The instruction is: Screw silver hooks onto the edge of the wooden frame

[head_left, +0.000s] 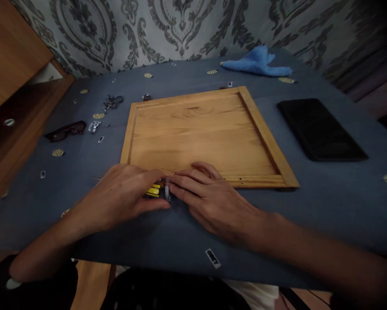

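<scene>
My left hand (pixel 125 191) is at the near edge of the wooden framed panel (pixel 187 137), its thumb and fingers curled. Between them shows the yellow-striped handle of what looks like a screwdriver (pixel 153 190); a thin shaft pokes out on the hand's far side. Just past the handle, a small metal hinge (pixel 167 193) sits at the panel's near edge, partly hidden by fingers. The fingertips of my right hand (pixel 212 198) are pressed together against this hinge from the right. Two small dark holes show in the frame to the right of that hand.
Left of the panel lie sunglasses (pixel 66 131), a loose silver hinge (pixel 94 125) and a dark metal bunch (pixel 112 102). A black tablet (pixel 320 129) lies at the right, a blue cloth (pixel 258 62) at the back. A wooden cabinet (pixel 15 51) borders the left side.
</scene>
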A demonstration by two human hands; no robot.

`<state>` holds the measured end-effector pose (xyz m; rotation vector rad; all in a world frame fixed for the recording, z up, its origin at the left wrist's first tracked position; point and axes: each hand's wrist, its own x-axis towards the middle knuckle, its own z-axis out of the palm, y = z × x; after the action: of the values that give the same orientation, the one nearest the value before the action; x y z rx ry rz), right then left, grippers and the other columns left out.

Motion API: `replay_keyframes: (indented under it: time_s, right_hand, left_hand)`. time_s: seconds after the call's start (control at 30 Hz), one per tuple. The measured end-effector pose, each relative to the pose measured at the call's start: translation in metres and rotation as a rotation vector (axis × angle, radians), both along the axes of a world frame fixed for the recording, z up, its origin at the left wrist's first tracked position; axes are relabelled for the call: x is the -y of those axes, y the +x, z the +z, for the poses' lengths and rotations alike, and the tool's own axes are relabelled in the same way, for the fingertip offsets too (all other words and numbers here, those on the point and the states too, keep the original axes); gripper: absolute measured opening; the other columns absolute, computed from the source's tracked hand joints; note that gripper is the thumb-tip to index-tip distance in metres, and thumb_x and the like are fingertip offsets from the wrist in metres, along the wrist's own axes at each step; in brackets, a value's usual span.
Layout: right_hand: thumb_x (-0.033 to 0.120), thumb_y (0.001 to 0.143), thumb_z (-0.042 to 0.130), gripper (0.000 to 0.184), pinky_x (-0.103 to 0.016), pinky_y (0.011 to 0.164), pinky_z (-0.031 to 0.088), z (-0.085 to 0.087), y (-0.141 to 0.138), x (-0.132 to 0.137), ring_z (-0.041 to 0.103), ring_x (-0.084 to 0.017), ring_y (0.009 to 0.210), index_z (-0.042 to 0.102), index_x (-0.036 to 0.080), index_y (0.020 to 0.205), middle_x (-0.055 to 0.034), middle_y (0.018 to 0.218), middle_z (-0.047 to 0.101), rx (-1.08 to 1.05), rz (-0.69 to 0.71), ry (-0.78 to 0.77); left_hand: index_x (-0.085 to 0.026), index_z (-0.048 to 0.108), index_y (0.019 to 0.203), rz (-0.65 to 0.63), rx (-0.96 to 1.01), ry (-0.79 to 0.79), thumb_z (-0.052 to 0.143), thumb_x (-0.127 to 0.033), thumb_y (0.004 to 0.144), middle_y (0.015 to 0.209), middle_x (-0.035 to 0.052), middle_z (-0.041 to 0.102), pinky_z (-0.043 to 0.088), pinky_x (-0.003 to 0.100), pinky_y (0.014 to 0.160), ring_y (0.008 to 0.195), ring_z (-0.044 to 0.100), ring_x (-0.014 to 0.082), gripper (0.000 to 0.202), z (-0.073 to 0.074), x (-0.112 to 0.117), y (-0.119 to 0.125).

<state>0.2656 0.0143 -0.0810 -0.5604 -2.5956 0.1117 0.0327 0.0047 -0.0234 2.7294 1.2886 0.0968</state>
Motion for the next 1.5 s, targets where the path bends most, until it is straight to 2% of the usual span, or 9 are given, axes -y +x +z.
replay_keyframes:
  time_s: [0.27, 0.37, 0.53, 0.63, 0.8, 0.93, 1.1, 1.23, 1.5]
  right_hand:
    - [0.008, 0.094, 0.040, 0.039, -0.052, 0.102, 0.040, -0.0022, 0.0011, -0.0006, 0.058, -0.026, 0.115, 0.062, 0.010, 0.126, -0.0134, 0.128, 0.068, 0.010, 0.002, -0.025]
    - [0.008, 0.095, 0.039, 0.039, -0.053, 0.104, 0.039, -0.0029, 0.0019, -0.0003, 0.057, -0.026, 0.118, 0.062, 0.011, 0.127, -0.0124, 0.130, 0.067, 0.011, -0.002, -0.034]
    - [0.010, 0.097, 0.041, 0.036, -0.055, 0.106, 0.038, -0.0035, 0.0032, 0.0015, 0.057, -0.027, 0.121, 0.062, 0.009, 0.126, -0.0125, 0.132, 0.067, -0.007, 0.002, -0.021]
    - [0.010, 0.097, 0.040, 0.037, -0.055, 0.106, 0.039, -0.0021, 0.0033, 0.0026, 0.057, -0.025, 0.122, 0.062, 0.012, 0.127, -0.0122, 0.133, 0.066, 0.002, -0.017, -0.024]
    - [0.013, 0.099, 0.040, 0.034, -0.055, 0.105, 0.041, 0.0007, 0.0038, 0.0033, 0.060, -0.026, 0.116, 0.066, 0.010, 0.120, -0.0137, 0.126, 0.069, -0.039, -0.040, -0.022]
    - [0.014, 0.098, 0.042, 0.034, -0.056, 0.107, 0.039, 0.0002, 0.0040, 0.0041, 0.060, -0.026, 0.115, 0.066, 0.014, 0.121, -0.0120, 0.125, 0.070, -0.020, -0.038, -0.056]
    - [0.013, 0.097, 0.042, 0.034, -0.056, 0.105, 0.041, -0.0013, 0.0028, 0.0047, 0.060, -0.027, 0.115, 0.065, 0.010, 0.122, -0.0141, 0.126, 0.069, -0.032, -0.036, -0.039]
    - [0.011, 0.096, 0.042, 0.036, -0.055, 0.106, 0.040, -0.0018, 0.0028, 0.0046, 0.059, -0.026, 0.116, 0.064, 0.013, 0.124, -0.0131, 0.127, 0.068, -0.009, -0.047, -0.040]
    - [0.009, 0.095, 0.042, 0.034, -0.052, 0.103, 0.041, -0.0036, 0.0008, 0.0035, 0.061, -0.026, 0.110, 0.066, 0.011, 0.119, -0.0126, 0.120, 0.071, -0.037, -0.052, -0.024]
  left_hand:
    - [-0.028, 0.060, 0.126, 0.026, -0.042, -0.032, 0.061, -0.050, 0.090, 0.095, -0.0007, 0.078, 0.046, 0.031, 0.061, 0.076, 0.074, 0.0221, 0.041, 0.0041, 0.0003, 0.0050]
    - [-0.028, 0.062, 0.123, 0.043, -0.050, -0.027, 0.063, -0.052, 0.088, 0.092, 0.0004, 0.078, 0.044, 0.031, 0.060, 0.074, 0.073, 0.0228, 0.043, 0.0040, -0.0002, 0.0057]
    - [-0.025, 0.063, 0.122, 0.049, -0.082, -0.060, 0.062, -0.048, 0.090, 0.096, 0.0025, 0.078, 0.045, 0.031, 0.062, 0.077, 0.074, 0.0229, 0.039, 0.0053, -0.0007, 0.0068]
    - [-0.024, 0.064, 0.121, 0.053, -0.083, -0.073, 0.064, -0.048, 0.089, 0.097, 0.0031, 0.078, 0.047, 0.031, 0.062, 0.078, 0.074, 0.0241, 0.040, 0.0067, -0.0008, 0.0080]
    - [-0.027, 0.060, 0.126, 0.066, -0.074, -0.079, 0.066, -0.045, 0.088, 0.095, 0.0008, 0.078, 0.046, 0.029, 0.061, 0.077, 0.074, 0.0226, 0.043, 0.0057, -0.0003, 0.0072]
    - [-0.027, 0.063, 0.122, 0.062, -0.071, -0.081, 0.067, -0.049, 0.086, 0.091, 0.0014, 0.078, 0.044, 0.028, 0.059, 0.074, 0.073, 0.0210, 0.042, 0.0037, -0.0009, 0.0062]
    - [-0.025, 0.063, 0.122, 0.068, -0.088, -0.107, 0.065, -0.046, 0.088, 0.093, 0.0024, 0.078, 0.045, 0.029, 0.059, 0.076, 0.074, 0.0231, 0.039, 0.0048, -0.0016, 0.0074]
    - [-0.023, 0.063, 0.122, 0.065, -0.094, -0.116, 0.065, -0.045, 0.089, 0.095, 0.0031, 0.078, 0.046, 0.030, 0.061, 0.077, 0.075, 0.0239, 0.040, 0.0068, -0.0011, 0.0071]
    - [-0.025, 0.062, 0.122, 0.059, -0.092, -0.083, 0.063, -0.050, 0.089, 0.095, 0.0013, 0.078, 0.046, 0.031, 0.063, 0.081, 0.075, 0.0238, 0.042, 0.0042, -0.0009, 0.0075]
